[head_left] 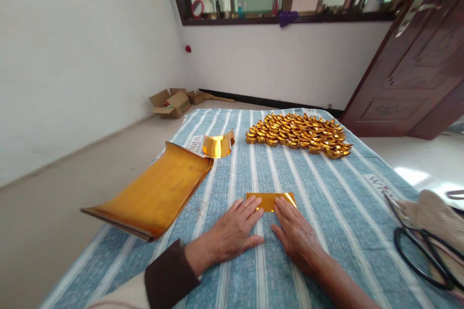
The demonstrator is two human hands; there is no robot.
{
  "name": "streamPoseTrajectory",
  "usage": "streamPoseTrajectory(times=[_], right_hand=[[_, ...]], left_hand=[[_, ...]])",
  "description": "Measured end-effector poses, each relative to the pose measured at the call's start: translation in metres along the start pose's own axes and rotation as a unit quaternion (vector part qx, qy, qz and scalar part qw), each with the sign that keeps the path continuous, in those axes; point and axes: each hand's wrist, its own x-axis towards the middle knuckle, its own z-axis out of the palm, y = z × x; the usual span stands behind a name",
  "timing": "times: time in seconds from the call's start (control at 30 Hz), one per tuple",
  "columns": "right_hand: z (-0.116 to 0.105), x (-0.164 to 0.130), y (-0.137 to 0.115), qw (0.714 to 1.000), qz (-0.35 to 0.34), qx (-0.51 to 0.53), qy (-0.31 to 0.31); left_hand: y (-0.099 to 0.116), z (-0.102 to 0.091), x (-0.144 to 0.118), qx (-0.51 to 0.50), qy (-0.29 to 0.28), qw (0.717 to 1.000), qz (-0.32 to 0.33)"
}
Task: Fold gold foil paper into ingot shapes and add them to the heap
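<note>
Both hands lie flat and open on a striped cloth (pixel 326 193) — left hand (pixel 234 231) and right hand (pixel 295 234) pressing fingertips onto a gold paper strip (pixel 270 200) just ahead — with a gold sheet stack (pixel 155 193) to the left.

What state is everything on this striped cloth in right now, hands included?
Left hand: flat, fingertips on the gold sheet.
Right hand: flat, fingertips on the gold sheet.
Gold sheet: lying flat, near edge under the fingers.
Stack of gold paper: curled, overhanging the cloth's edge.
Curved gold strip: standing on edge, bent.
Folded gold ingots: finished, massed together.
Scissors: lying shut, at the right.
Door: open.
</note>
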Motion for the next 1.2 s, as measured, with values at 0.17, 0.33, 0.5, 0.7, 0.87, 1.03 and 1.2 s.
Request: streamPoseTrajectory(times=[0.17,0.33,0.5,0.7,0.87,1.03,1.2], right_hand=[[-0.003,0.001,-0.001,1.0,0.006,0.004,-0.012],[-0.005,0.003,-0.002,1.0,0.004,0.006,-0.014],[-0.003,0.003,-0.001,0.999,0.009,0.009,-0.034],[0.002,0.003,0.002,0.997,0.044,0.038,-0.052],[-0.002,0.007,0.004,0.996,0.05,0.022,-0.068],[-0.005,0.01,0.01,0.997,0.027,0.033,-0.069],[-0.014,0.017,0.014,0.998,0.002,0.067,-0.012]], left_hand=[[-0.008,-0.009,-0.012,0.029,-0.019,0.999,-0.027],[-0.011,-0.012,-0.021,0.027,-0.035,0.998,-0.045],[-0.016,-0.002,-0.025,0.035,-0.01,0.998,-0.044],[-0.025,0.011,-0.033,0.053,0.037,0.998,-0.01],[-0.027,0.016,-0.035,0.057,0.066,0.996,-0.003],[-0.018,0.014,-0.021,0.042,0.133,0.99,-0.009],[-0.006,0.007,-0.002,0.024,0.081,0.996,0.009]])
